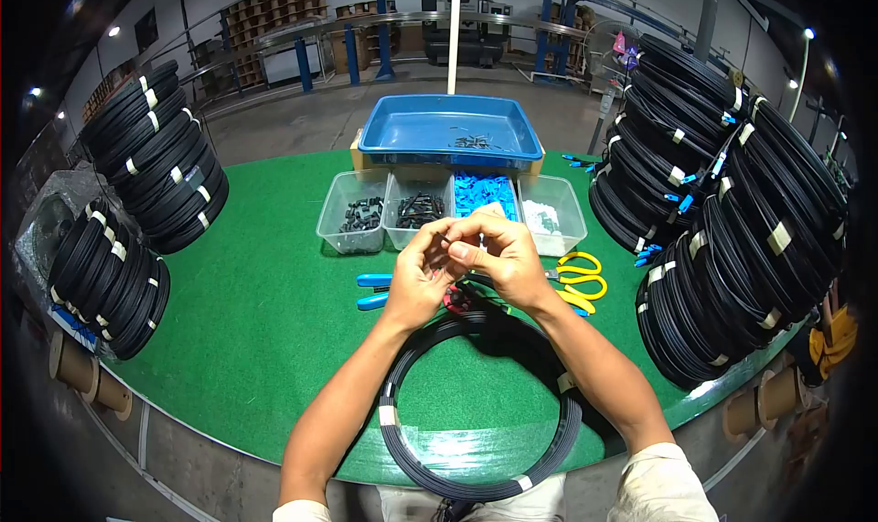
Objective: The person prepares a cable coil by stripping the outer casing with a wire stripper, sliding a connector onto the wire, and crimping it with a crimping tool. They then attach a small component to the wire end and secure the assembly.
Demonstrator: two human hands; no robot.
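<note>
Both hands meet above the far edge of a black cable coil (393, 430), which lies near the table's front edge with pale tape bands around it. Pinched between the fingers of my left hand (419, 279) is a small dark piece, partly hidden. My right hand (503, 257) touches the same piece with thumb and fingers closed. Blue-handled pliers (373, 280) lie left of the hands, and yellow-handled scissors (582, 279) lie to the right. Just behind the hands are clear bins holding black parts (363, 215), blue connectors (485, 194) and white pieces (541, 218).
A blue tray (448, 129) with dark scraps stands behind the bins. Stacked black coils rise at the left (155, 156), lower left (105, 275) and right (732, 275) of the green table (229, 339). Spools (73, 362) sit below the left edge.
</note>
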